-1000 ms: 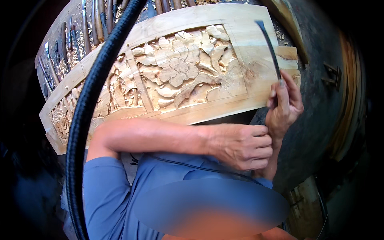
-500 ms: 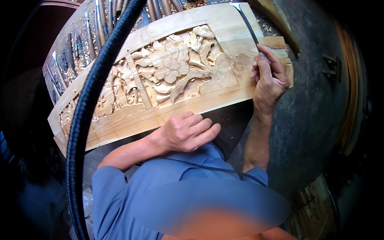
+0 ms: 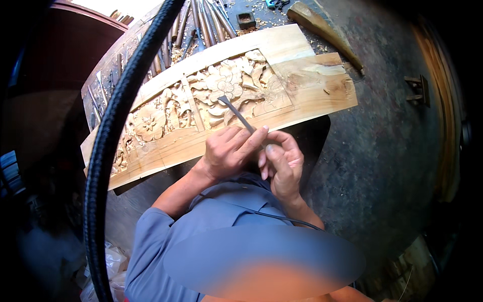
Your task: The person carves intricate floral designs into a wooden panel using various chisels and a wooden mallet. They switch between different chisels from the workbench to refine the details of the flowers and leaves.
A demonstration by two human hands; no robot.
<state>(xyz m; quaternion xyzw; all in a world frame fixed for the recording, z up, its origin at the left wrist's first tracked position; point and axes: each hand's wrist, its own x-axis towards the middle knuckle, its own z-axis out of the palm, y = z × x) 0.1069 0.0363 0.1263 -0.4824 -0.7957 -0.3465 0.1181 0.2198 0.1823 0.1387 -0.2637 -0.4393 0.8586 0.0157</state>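
A carved wooden panel point(image 3: 176, 148) with flower and leaf relief lies tilted across the table in front of me. My right hand point(image 3: 286, 166) grips a chisel point(image 3: 238, 115) near its handle end, which the curled fingers hide. Close beside it, my left hand point(image 3: 229, 151) has bent fingers wrapped at the shaft, the forefinger crossing it at the panel's near edge. From there the dark shaft slants up and left. Its flat blade is over the carved petals at the lower edge of the large flower; whether it touches the wood cannot be made out.
Several chisels and gouges point(image 3: 206, 22) lie among shavings behind the panel, with a small dark square block point(image 3: 246, 20) nearby. A curved wooden piece point(image 3: 327, 35) rests at the far right. A thick black braided cable point(image 3: 113, 121) crosses the left of the view.
My right hand has brought the chisel from the panel's right end to the middle, blade over the flower. My left hand has gone from a loose fist to the shaft. The view has shifted.
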